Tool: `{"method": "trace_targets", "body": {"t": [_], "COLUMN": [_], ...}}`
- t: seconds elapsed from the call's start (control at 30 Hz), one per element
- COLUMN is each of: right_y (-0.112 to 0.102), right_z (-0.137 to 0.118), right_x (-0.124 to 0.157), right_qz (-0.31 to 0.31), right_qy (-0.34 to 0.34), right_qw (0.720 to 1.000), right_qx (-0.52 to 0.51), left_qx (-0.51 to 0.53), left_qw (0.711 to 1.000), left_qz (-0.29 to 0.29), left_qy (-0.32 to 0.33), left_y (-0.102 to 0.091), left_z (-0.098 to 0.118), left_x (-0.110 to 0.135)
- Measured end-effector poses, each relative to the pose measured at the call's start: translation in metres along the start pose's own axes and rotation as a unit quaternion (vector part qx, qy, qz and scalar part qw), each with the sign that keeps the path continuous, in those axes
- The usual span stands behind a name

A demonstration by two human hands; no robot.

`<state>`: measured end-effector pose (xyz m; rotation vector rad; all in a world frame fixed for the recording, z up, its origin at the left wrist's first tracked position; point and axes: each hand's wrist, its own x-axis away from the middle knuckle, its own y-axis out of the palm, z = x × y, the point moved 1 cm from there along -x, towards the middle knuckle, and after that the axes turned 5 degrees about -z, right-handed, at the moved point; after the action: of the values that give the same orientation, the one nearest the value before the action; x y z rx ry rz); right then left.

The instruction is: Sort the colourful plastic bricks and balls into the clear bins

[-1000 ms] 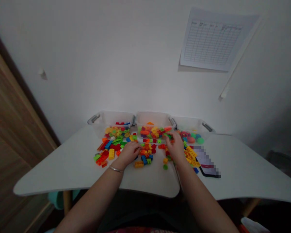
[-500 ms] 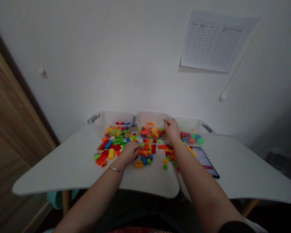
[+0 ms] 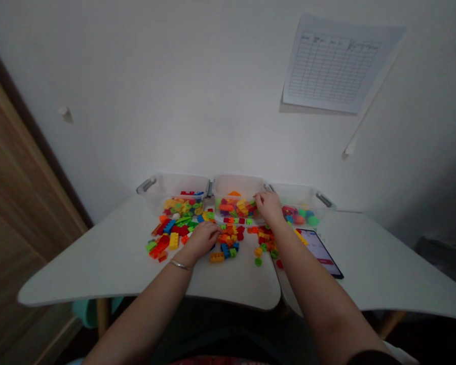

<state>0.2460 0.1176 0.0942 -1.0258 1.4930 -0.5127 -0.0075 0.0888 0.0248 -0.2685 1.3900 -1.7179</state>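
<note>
My left hand (image 3: 202, 239), with a bracelet at the wrist, rests low over the pile. Its fingers are curled together beside orange bricks (image 3: 228, 235) and blue bricks (image 3: 225, 250); whatever they pinch is hidden. At the right rim of the middle clear bin (image 3: 239, 183), my right hand (image 3: 269, 207) has its fingertips pinched together. Anything between them is too small to name. Mixed toy bricks (image 3: 243, 206) fill the bottom of that bin. A yellow brick (image 3: 174, 241) and red bricks (image 3: 160, 247) lie left of my left hand.
A left clear bin (image 3: 182, 181) holds mostly yellow and green pieces. The right clear bin (image 3: 300, 192) contains round pieces (image 3: 302, 218). A phone (image 3: 325, 258) lies on the white table (image 3: 380, 263), right of my forearm. Behind, a printed sheet (image 3: 334, 68) hangs on the wall.
My right hand has dropped slightly and its fingertips sit lower over the middle bin's edge. The left hand stays in place among the bricks.
</note>
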Motion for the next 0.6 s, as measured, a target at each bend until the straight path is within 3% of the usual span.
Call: {"method": "trace_targets", "body": {"t": [0.2, 0.43, 0.5, 0.6], "right_y": [-0.006, -0.027, -0.028, -0.019], "right_z": [-0.001, -0.018, -0.026, -0.039], "right_x": [0.001, 0.02, 0.032, 0.052], "right_qz": [0.025, 0.107, 0.096, 0.018], "right_qy": [0.023, 0.042, 0.033, -0.004], "right_qw": [0.994, 0.971, 0.968, 0.976], "right_qx": [-0.101, -0.212, -0.228, -0.215], "left_qx": [0.007, 0.008, 0.006, 0.003], "left_qw": [1.0, 1.0, 1.0, 1.0], "left_qz": [0.002, 0.006, 0.008, 0.009], "left_qy": [-0.001, 0.003, 0.007, 0.012], "left_y": [0.001, 0.002, 0.002, 0.003], "left_z": [0.0, 0.0, 0.001, 0.001], "left_x": [-0.001, -0.003, -0.002, -0.002]}}
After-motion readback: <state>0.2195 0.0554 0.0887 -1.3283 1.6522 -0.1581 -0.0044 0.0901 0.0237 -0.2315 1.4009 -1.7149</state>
